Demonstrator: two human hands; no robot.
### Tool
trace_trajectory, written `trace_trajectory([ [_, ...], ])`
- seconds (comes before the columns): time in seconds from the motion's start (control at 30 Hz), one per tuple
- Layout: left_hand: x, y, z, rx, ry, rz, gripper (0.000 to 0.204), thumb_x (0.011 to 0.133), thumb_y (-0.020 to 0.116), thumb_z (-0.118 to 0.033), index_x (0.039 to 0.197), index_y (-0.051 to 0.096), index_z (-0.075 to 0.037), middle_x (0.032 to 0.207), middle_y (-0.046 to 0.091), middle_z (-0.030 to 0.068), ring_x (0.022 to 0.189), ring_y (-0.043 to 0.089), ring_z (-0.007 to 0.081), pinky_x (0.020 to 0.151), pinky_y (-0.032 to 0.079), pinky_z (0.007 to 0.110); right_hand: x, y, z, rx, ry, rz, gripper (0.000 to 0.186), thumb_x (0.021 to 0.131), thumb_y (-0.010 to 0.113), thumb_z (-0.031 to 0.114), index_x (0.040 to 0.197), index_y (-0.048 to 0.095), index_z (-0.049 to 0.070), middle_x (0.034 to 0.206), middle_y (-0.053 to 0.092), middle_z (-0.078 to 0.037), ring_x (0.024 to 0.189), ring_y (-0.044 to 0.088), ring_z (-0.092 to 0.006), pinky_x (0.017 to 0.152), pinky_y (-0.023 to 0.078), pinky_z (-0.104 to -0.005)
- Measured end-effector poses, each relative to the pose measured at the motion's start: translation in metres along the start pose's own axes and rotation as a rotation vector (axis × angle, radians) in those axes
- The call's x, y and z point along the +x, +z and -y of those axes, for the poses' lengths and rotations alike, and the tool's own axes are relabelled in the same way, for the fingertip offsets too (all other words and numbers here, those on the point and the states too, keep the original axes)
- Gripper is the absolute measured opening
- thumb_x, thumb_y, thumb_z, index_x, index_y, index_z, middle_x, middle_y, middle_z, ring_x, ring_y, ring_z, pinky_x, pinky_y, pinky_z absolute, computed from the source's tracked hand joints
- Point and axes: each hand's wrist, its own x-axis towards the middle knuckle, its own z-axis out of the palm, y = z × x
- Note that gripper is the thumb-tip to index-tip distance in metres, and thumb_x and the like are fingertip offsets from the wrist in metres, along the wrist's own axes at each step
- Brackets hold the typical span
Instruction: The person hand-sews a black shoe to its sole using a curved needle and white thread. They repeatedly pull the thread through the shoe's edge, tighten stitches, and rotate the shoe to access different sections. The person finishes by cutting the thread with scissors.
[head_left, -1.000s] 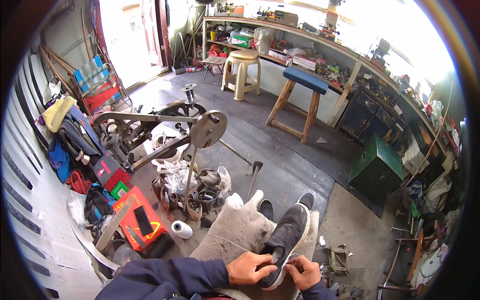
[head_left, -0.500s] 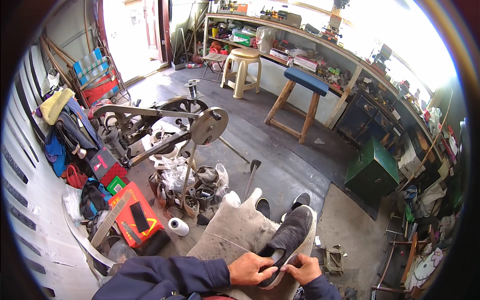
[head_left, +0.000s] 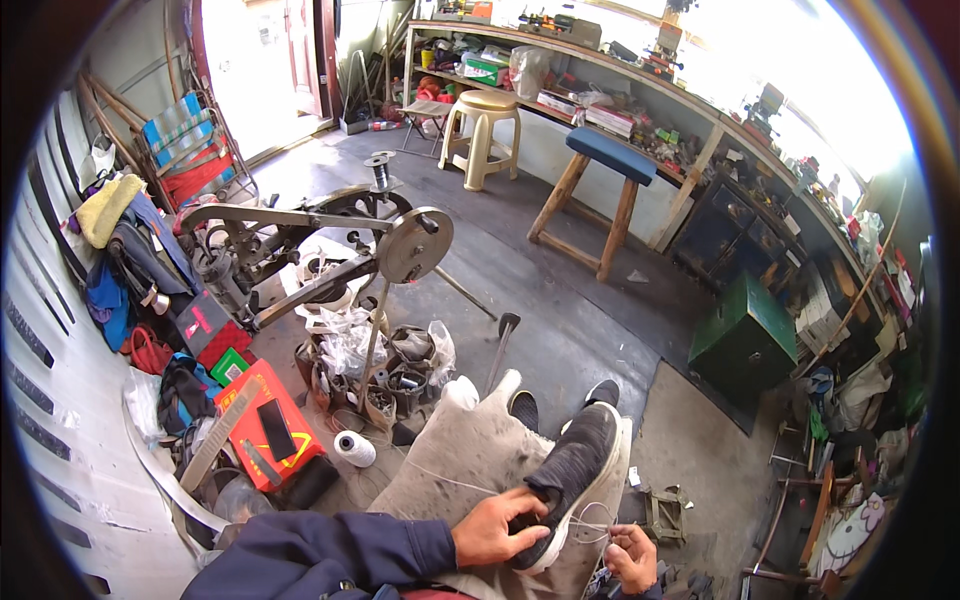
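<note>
A dark grey slip-on shoe [head_left: 578, 462] with a white sole lies on the stained tan cloth [head_left: 440, 500] over my lap, its toe pointing away from me. My left hand [head_left: 497, 528] grips the shoe at its heel end, with fingertips tucked into the opening and the thumb along the outside. To the right of the heel, my right hand [head_left: 630, 558] has its fingers pinched on white thread [head_left: 592, 524]. That thread loops between the shoe's side and my fingers. Another strand crosses the cloth toward the left. Whether a needle is in the pinch cannot be made out.
A hand-cranked sewing machine [head_left: 330, 240] stands ahead on the left, above tins and bags. Nearby are a white thread spool [head_left: 354, 449] and an orange box [head_left: 268, 425] carrying a phone. Farther off stand a blue-topped stool [head_left: 612, 155] and a green box [head_left: 745, 335].
My right hand has moved off the shoe's heel, right and slightly down, drawing out a loop of thread. My left hand's fingers have shifted into the shoe opening.
</note>
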Motion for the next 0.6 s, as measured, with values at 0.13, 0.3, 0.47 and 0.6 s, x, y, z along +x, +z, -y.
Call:
trace_trajectory([
  [0.13,0.008,0.001,0.002,0.067,-0.177,0.042,0.034,0.093,0.076,-0.026,0.106,0.064,0.003,0.093,0.063,0.0156,0.084,0.061,0.0214,0.08,0.052,0.035,-0.003,0.03,0.018,0.584,0.067,0.277,0.079,0.092,0.069,0.017,0.159,0.029,0.004,0.086,0.06,-0.009,0.063,0.049,-0.0103,0.06,0.041,-0.0231],
  [0.3,0.012,0.002,-0.002,-0.022,-0.251,0.022,0.031,0.1,0.068,-0.026,0.099,0.057,0.003,0.082,0.059,0.0142,0.079,0.051,0.0129,0.071,0.048,0.035,0.021,0.065,0.022,0.475,0.092,0.297,0.043,0.101,0.062,0.024,0.137,0.053,0.003,0.071,0.052,-0.003,0.049,0.038,-0.0079,0.048,0.034,-0.0248],
  [0.47,0.012,0.001,-0.004,-0.003,-0.282,0.039,0.03,0.1,0.067,-0.025,0.1,0.058,0.003,0.082,0.058,0.0134,0.078,0.052,0.0129,0.072,0.049,0.035,0.012,0.039,0.02,0.938,-0.154,-0.148,0.036,0.106,0.053,0.037,0.083,0.053,0.009,0.056,0.036,0.004,0.04,0.028,-0.0059,0.037,0.024,-0.0265],
  [0.6,0.017,0.003,-0.007,-0.005,-0.328,0.072,0.03,0.099,0.068,-0.026,0.101,0.059,0.003,0.079,0.059,0.0131,0.076,0.052,0.0126,0.069,0.049,0.035,0.005,0.059,0.021,0.178,-0.221,-0.248,0.024,0.098,0.068,0.02,0.083,0.054,0.006,0.058,0.048,0.001,0.046,0.039,-0.0043,0.041,0.03,-0.0254],
])
